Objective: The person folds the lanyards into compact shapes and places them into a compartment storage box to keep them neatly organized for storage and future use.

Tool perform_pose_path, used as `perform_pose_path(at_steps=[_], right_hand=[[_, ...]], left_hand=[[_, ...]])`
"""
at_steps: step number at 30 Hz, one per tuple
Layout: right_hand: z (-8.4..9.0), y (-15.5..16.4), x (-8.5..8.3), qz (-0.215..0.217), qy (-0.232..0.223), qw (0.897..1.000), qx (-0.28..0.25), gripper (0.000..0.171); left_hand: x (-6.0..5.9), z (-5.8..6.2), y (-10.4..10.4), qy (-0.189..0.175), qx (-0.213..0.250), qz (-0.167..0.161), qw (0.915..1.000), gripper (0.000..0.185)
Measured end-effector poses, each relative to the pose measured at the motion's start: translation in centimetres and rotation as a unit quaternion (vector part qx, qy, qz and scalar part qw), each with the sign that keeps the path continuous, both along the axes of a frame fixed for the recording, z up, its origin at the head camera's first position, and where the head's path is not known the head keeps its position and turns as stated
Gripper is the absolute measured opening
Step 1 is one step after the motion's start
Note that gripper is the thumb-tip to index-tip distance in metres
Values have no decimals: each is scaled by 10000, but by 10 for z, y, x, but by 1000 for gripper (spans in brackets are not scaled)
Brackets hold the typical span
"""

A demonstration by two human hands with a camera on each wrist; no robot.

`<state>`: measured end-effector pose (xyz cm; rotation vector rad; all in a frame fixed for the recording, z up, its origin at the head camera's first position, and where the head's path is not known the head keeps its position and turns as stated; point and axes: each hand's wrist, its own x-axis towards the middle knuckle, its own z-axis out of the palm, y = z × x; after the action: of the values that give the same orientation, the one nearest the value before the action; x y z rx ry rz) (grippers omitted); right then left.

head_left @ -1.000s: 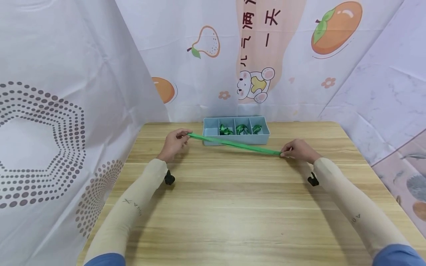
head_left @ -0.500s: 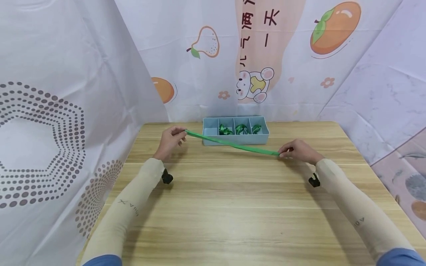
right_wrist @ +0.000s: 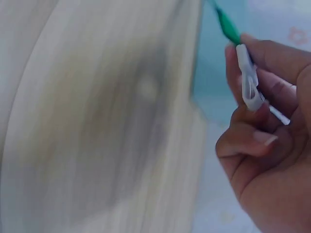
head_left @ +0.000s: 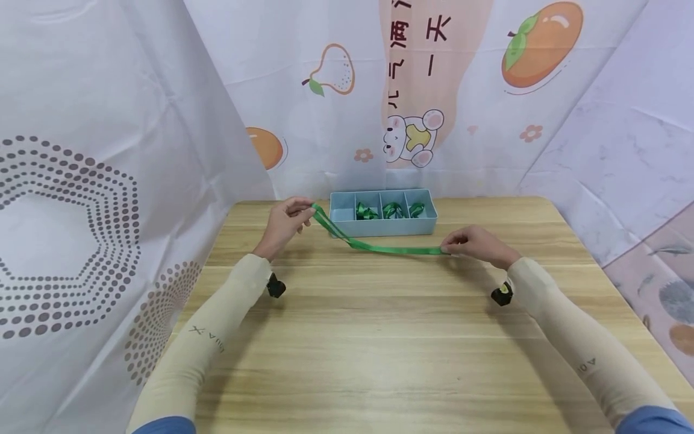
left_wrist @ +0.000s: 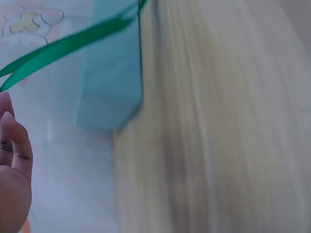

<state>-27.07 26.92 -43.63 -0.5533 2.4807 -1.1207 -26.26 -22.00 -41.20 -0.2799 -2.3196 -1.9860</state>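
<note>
A green lanyard (head_left: 396, 249) hangs between my two hands above the table. My left hand (head_left: 283, 224) pinches its looped end at the left, where two strands lie apart and dip towards the middle. In the left wrist view the strands of the lanyard (left_wrist: 63, 46) leave my fingertips side by side. My right hand (head_left: 479, 246) pinches the other end. The right wrist view shows a white plastic clip (right_wrist: 249, 80) there, between thumb and fingers, with the green band rising from it. Both hands are in front of a light blue divided box (head_left: 390, 228).
The box stands near the table's back edge, with bunched green lanyards (head_left: 393, 210) in its three right-hand compartments. A patterned curtain (head_left: 260, 66) hangs right behind the wooden table (head_left: 347, 337). Black wrist cameras (head_left: 276, 286) sit below each wrist.
The lanyard has gone from stretched straight to slack, sagging in the middle with its two strands parting at the left. My hands have come slightly closer together.
</note>
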Motion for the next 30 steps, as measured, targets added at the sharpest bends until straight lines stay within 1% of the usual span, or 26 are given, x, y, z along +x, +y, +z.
perform_pose_path(at_steps=[4,9,12,14,16,18,19,23,25,27,28,30], right_hand=[[16,-15,5,-59,-340,9990,-297,32],[36,-38,13,-247,-790,9942,-692,31],[46,-52,17,-320,-950,9907,-918,31],[51,-60,20,-372,-1086,9870,-1122,33],[57,-67,23,-426,-1315,9806,-1389,35],[63,-74,27,-471,-1648,9697,-1740,37],[66,-77,29,-491,-1856,9615,-1967,36],[72,-88,34,-511,-2678,9202,-2809,29],[73,-92,34,-439,-2980,9003,-3142,31],[73,-94,35,-335,-3158,8887,-3308,37],[73,-95,35,-259,-3211,8857,-3343,40],[73,-97,35,-126,-3253,8843,-3348,41]], left_hand=[[2,11,13,191,-95,-110,9997,34],[6,21,33,359,-193,-214,9989,31],[9,26,45,518,-410,-316,9973,25],[10,29,54,669,-601,-371,9953,20],[11,31,63,824,-745,-413,9930,18],[12,33,70,953,-859,-413,9909,15],[12,33,73,1009,-896,-408,9900,13],[13,35,84,1125,-1010,-354,9879,7],[14,35,88,1177,-1076,-367,9865,6],[15,35,92,1258,-1158,-406,9844,6],[15,35,94,1301,-1193,-439,9833,5],[17,36,98,1345,-1237,-495,9819,5]])
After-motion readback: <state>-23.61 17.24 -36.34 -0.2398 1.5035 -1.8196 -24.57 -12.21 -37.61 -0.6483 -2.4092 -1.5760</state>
